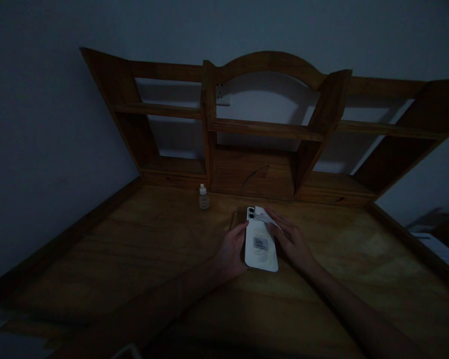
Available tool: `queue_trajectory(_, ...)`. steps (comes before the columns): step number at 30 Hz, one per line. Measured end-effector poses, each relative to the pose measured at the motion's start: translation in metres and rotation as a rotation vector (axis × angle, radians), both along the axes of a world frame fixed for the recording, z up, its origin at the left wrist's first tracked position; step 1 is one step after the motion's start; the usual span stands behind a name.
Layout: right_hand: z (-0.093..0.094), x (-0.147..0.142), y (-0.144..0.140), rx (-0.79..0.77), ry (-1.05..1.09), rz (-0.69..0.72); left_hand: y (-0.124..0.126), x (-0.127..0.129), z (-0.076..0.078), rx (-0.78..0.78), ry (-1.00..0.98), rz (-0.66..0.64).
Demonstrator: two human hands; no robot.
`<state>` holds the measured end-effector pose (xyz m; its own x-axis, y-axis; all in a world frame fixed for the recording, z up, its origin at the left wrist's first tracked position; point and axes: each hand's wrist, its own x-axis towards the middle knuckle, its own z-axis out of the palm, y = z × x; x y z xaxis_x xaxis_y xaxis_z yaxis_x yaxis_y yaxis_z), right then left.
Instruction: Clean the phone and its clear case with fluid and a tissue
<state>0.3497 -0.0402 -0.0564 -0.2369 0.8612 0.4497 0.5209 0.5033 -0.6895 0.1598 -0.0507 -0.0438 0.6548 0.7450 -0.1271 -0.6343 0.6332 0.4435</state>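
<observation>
Forearms come in from the bottom edge, both meeting mid-desk at a phone (261, 245). Phone is white, back side up, camera end pointing away from the person, w/ a small grey sticker near its centre. It sits roughly centre of the desk (134, 249), slightly lifted or flat, can't tell in this light.

Left hand (232, 252) grips the phone's left edge, thumb on the back near the top, fingers curled under/behind. Right hand (292, 242) is on the right edge, fingers extended along it, pinching a thin pale film (265, 215) that lies over the phone's top right corner by the camera. Film looks partly raised off the surface; exact contact unclear.

Dark flat thing just left of the phone's top, partly hidden by it; can't ID.

Small dropper bottle (204, 197) stands upright at the back of the desk, left of the phone, well apart from both hands.

Behind it: wooden hutch (262, 129) w/ shelves and an arched centre bay, against the wall. Room very dim.
</observation>
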Motion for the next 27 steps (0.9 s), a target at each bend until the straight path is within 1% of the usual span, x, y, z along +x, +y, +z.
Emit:
queue_trajectory(4, -0.0005, 0.0012, -0.0003, 0.030, 0.006, -0.001, 0.0024, 0.0019, -0.0043, -0.015, -0.022, -0.051)
queue_trajectory(8, -0.0001, 0.0013, -0.0021, 0.024, -0.012, 0.002, 0.0031, 0.0005, -0.0064, -0.036, 0.022, -0.020)
queue_trajectory(11, -0.0005, 0.0001, -0.0031, 0.021, -0.028, -0.010, 0.0028, -0.0008, -0.0064, -0.039, 0.027, -0.021)
queue_trajectory(14, -0.0017, -0.0014, -0.0037, 0.023, -0.033, -0.017, 0.0028, -0.0012, -0.0053, -0.037, 0.034, 0.000)
queue_trajectory(19, -0.0024, -0.0027, -0.0055, 0.010, -0.018, -0.023, 0.0033, -0.0010, -0.0019, -0.084, 0.107, 0.023)
queue_trajectory(24, 0.0009, -0.0054, -0.0080, 0.012, -0.038, 0.001, 0.0050, -0.0006, -0.0065, -0.069, 0.064, 0.031)
queue_trajectory(27, 0.0034, -0.0071, -0.0090, 0.039, -0.063, 0.022, 0.0054, -0.0006, -0.0089, -0.053, 0.025, 0.025)
